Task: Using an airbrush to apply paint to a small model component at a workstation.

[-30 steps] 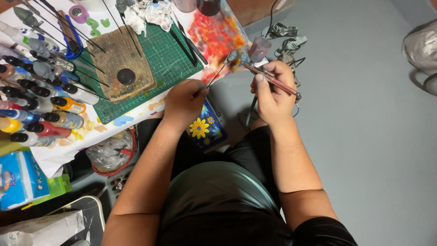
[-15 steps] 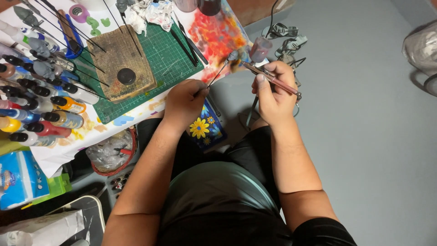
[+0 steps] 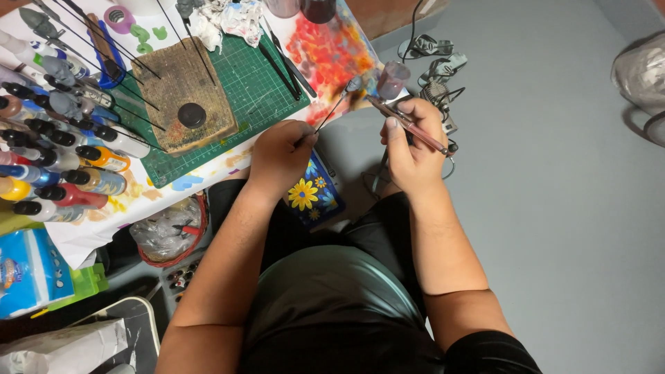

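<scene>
A paint-spattered white table [image 3: 208, 173] fills the upper left of the frame above a grey floor [image 3: 554, 208]. At upper centre, a thin black stick carrying a small grey piece [image 3: 354, 84] is pinched in the closed fingers of the left hand [image 3: 280, 156], so the piece is kept clear of skin. A slim pink-barrelled airbrush [image 3: 409, 128] is gripped by the right hand [image 3: 414, 149], its nozzle aimed at the piece.

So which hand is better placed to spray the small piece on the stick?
Probably the right hand: it grips the airbrush, nozzle near the small grey piece. The left hand holds that piece's stick.
</scene>
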